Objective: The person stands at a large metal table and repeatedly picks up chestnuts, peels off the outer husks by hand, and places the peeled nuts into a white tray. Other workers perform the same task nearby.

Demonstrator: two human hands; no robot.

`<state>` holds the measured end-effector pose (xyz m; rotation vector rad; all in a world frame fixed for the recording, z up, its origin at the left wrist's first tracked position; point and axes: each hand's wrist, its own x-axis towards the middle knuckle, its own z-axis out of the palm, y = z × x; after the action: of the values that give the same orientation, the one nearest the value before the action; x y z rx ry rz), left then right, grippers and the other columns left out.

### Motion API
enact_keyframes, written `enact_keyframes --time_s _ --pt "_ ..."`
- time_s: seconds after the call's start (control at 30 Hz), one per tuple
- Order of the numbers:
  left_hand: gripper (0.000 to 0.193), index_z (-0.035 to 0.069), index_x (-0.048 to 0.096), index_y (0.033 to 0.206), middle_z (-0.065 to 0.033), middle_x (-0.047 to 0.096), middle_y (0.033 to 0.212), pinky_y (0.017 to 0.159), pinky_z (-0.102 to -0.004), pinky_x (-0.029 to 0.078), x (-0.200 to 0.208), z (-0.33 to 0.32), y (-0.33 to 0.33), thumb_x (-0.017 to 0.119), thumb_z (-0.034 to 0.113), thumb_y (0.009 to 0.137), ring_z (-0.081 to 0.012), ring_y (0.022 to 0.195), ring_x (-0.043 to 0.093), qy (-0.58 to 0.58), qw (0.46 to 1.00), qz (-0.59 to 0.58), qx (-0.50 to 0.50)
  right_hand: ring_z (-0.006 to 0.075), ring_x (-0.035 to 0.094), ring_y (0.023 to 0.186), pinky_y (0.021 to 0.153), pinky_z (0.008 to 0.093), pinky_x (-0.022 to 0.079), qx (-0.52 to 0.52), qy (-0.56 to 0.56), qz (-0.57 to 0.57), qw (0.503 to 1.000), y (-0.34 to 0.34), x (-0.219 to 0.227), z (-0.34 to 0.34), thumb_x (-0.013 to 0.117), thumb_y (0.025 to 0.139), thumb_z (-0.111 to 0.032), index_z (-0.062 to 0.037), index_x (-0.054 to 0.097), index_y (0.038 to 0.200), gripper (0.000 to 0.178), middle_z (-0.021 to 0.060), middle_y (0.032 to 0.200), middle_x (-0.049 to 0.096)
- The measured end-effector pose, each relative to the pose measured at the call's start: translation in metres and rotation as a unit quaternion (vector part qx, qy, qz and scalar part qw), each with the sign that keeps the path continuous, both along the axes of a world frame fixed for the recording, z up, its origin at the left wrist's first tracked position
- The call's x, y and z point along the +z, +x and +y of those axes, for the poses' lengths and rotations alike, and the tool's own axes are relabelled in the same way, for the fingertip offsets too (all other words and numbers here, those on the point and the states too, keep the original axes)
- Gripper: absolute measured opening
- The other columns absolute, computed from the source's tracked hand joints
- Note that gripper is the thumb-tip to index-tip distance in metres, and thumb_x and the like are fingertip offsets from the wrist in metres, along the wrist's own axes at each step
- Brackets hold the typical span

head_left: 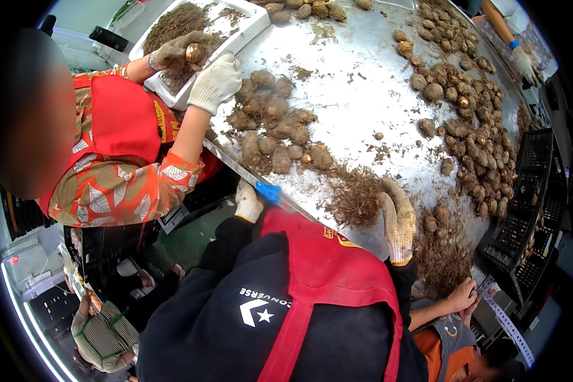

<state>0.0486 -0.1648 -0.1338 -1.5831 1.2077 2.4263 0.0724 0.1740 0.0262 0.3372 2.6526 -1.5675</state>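
My right hand (398,219), in a soiled cream knit glove, is on the metal table (356,83) with its fingers stretched out. It lies beside a heap of brown root fibres and peelings (356,196) and holds nothing I can see. My left hand (247,202), also gloved, is at the table's near edge, left of a blue scrap of plastic (268,191). Its fingers are partly hidden, so I cannot tell whether they grip anything. Beyond the heap lies a cluster of brown, hairy taro roots (275,124).
On the left a co-worker's gloved hands (215,83) hold a taro over a white tray (253,32) of scraps. Many taros (468,108) cover the table's right side. Black crates (522,204) stand beyond the right edge. A bare-handed co-worker (458,299) is at lower right, near more fibres (445,261).
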Motion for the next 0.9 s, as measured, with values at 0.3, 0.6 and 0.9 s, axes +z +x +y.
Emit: enact_keyframes --time_s 0.3,0.6,0.9 --pt "0.028 0.011 0.055 0.111 -0.0096 0.061 0.101 0.071 -0.0387 0.052 -0.092 -0.036 0.038 0.049 0.029 0.090 -0.0272 0.089 0.060 -0.479 0.812 0.110 -0.315 0.0212 0.061 0.105 0.089 0.0318 0.049 -0.003 0.005 -0.039 0.999 -0.004 0.002 -0.003 0.058 0.094 -0.014 -0.0006 0.059 0.124 0.033 0.0134 0.117 0.064" --pt "0.031 0.009 0.052 0.115 -0.0109 0.061 0.103 0.075 -0.0376 0.055 -0.047 -0.019 0.022 0.038 0.031 0.098 -0.0253 0.088 0.062 -0.134 0.981 0.012 -0.141 0.0195 0.060 0.107 0.089 0.0307 0.048 0.004 -0.016 -0.033 0.999 -0.002 0.004 -0.004 0.056 0.095 -0.016 -0.0001 0.058 0.125 0.034 0.0129 0.118 0.063" --pt "0.045 0.004 0.053 0.117 -0.0173 0.062 0.107 0.083 -0.0398 0.050 -0.101 -0.052 0.042 0.066 0.011 0.075 -0.0353 0.099 0.060 -0.275 0.900 0.112 -0.319 0.0223 0.060 0.107 0.093 0.0319 0.046 0.019 0.002 -0.020 1.000 -0.001 -0.001 -0.003 0.057 0.094 -0.015 0.0003 0.059 0.122 0.032 0.0129 0.118 0.063"
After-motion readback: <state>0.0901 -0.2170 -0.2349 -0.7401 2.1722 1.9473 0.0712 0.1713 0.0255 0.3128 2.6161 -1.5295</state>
